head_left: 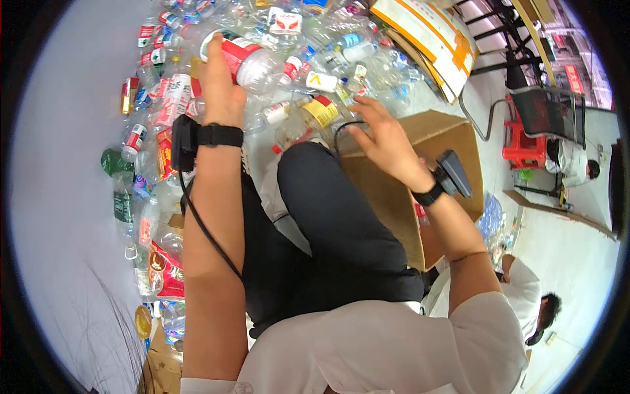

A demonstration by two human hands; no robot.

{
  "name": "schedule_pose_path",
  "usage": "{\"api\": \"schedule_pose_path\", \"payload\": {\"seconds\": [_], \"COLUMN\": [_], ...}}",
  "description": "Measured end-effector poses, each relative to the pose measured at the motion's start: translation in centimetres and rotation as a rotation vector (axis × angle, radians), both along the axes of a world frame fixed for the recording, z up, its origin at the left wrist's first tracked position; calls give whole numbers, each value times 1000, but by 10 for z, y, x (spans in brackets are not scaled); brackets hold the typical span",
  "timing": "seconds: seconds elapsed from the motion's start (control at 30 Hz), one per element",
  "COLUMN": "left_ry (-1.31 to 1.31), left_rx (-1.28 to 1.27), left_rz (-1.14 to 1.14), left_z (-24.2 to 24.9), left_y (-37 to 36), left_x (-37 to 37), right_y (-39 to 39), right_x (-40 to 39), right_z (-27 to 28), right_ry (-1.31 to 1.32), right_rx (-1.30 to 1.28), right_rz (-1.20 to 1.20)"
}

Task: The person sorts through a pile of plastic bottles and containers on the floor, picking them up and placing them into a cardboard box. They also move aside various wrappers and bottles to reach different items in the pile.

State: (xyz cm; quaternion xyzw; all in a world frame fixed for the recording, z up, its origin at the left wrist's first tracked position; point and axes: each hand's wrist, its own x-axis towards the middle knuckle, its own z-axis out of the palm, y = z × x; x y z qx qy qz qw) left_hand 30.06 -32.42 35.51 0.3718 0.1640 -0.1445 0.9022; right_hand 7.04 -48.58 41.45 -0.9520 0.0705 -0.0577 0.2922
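Observation:
My left hand is closed around a large clear plastic bottle with a red and white label, held over the heap at the upper left. To the right, my right hand hangs in the air with its fingers apart and nothing in them. It is above the near-left part of an open cardboard box. A bottle with a yellow label lies just left of my right fingertips. Both wrists carry strapped black devices; a dark cable loops beside my right hand.
Many empty plastic bottles cover the floor ahead and along the left wall. A red snack bag lies left of my left arm. Flattened cardboard with orange tape leans at the upper right. Near a red stool, other people sit at right.

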Motion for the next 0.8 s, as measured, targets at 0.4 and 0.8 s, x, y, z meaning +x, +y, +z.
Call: {"api": "schedule_pose_path", "payload": {"seconds": [0.4,0.8], "left_ry": [10,40], "left_rx": [61,49], "left_rz": [64,5], "left_z": [17,14], "left_y": [6,5], "left_x": [-9,-6], "right_y": [-55,-43], "right_x": [174,246], "right_z": [-236,-385], "right_ry": [368,302], "right_rx": [107,1046], "right_rz": [-417,-867]}}
